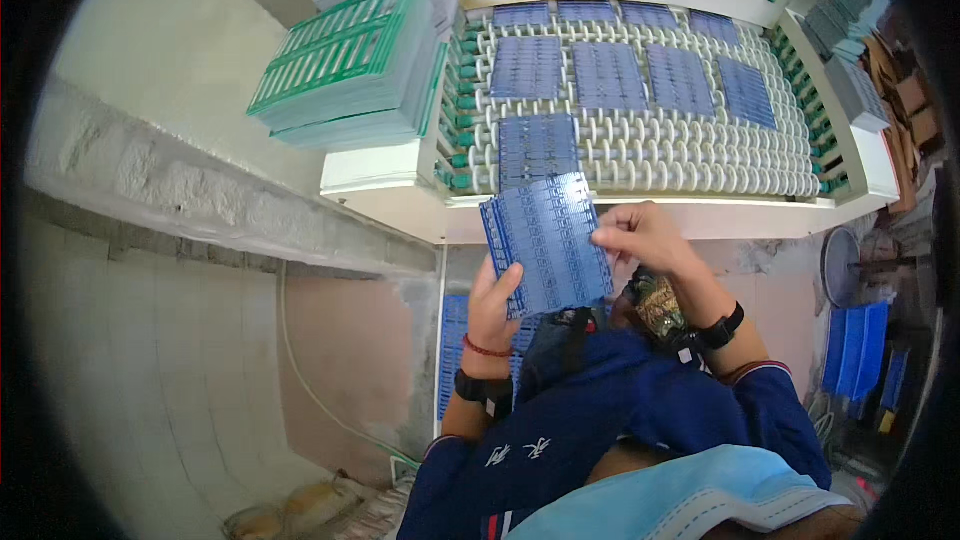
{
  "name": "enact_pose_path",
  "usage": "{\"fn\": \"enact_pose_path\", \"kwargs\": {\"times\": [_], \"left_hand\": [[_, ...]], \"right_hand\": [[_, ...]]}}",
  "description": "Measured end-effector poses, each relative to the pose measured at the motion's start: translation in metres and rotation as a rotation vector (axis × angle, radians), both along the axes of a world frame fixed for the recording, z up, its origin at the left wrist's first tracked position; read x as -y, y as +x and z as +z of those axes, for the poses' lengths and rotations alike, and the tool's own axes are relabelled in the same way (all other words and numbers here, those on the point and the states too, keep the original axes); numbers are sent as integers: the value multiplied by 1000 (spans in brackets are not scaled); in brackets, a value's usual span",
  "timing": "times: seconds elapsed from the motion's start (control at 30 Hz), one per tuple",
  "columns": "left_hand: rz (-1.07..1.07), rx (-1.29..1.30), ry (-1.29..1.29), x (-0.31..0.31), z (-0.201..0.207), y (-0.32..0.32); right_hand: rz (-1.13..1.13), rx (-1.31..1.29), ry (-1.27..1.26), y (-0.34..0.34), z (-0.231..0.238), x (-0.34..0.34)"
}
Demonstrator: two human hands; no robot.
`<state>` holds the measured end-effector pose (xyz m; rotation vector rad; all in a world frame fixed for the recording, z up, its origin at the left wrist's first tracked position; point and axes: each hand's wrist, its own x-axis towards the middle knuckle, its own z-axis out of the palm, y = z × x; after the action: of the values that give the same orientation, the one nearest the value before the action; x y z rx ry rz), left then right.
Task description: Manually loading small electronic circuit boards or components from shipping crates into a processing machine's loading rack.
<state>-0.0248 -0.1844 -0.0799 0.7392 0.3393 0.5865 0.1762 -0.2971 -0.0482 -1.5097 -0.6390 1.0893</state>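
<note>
A stack of blue circuit board panels (548,245) is tilted in front of my body, just before the near edge of a roller conveyor (650,155). My left hand (490,295) grips its lower left side, thumb on top and fingers hidden beneath. At the right edge, my right hand (640,238) pinches the stack with thumb and bent fingers; whether it has one panel or several I cannot tell. Just beyond the stack, one blue panel (538,145) lies on the near left of the rollers. Farther back, more blue panels (608,75) lie in rows.
A pile of green-framed panels (335,55) stands on the left end of the conveyor frame. Grey stacked sheets (855,90) sit at its right end. Blue bins (853,350) are at the far right. More blue panels (453,345) lie low beside my left forearm.
</note>
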Motion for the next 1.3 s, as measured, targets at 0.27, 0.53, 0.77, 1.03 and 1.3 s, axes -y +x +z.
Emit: {"fn": "enact_pose_path", "kwargs": {"times": [0.27, 0.53, 0.77, 1.03, 1.3], "left_hand": [[-5, 40, -95, -3, -5, 15], [20, 82, -189, 3, 2, 2], [-4, 16, -131, 8, 2, 19], [-3, 48, -108, 18, 20, 16], [39, 35, -78, 12, 9, 8]], "right_hand": [[-299, 294, -83, 73, 1, 22], [-525, 773, -237, 158, 6, 96], [-552, 1240, -212, 123, 11, 84], [-184, 1609, 51, 53, -11, 13], [-285, 1579, 139, 41, 8, 12]]}}
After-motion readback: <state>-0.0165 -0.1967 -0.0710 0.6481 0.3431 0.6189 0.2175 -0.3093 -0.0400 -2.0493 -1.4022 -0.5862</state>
